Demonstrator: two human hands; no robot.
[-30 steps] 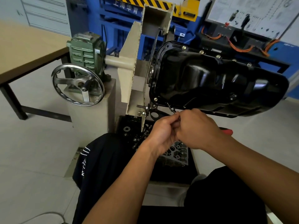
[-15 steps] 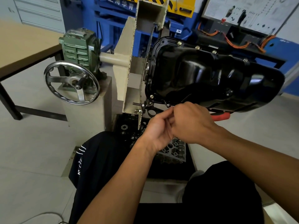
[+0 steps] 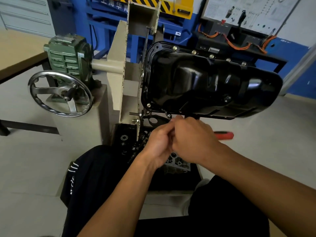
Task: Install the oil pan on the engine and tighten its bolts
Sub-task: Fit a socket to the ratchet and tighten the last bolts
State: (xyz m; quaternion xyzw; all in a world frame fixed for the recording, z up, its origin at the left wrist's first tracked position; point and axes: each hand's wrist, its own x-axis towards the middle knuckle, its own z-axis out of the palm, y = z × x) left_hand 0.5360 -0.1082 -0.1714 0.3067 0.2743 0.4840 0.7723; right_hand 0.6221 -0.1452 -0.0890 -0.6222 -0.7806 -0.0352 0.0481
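Your left hand (image 3: 158,144) curls against your right hand (image 3: 193,141); I cannot tell what it holds. Your right fingertips pinch the small silver bolt (image 3: 168,115) at the lower flange of the glossy black steel oil pan (image 3: 205,86), mounted sideways. Started crooked, the bolt could cross-thread or drop. On the blue steel frame (image 3: 106,14) beyond, white writing reads 上海华.

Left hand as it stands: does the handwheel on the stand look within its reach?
Likely yes. The handwheel lies left of the left hand with nothing in view between; for now that hand meets the right hand below the oil pan.
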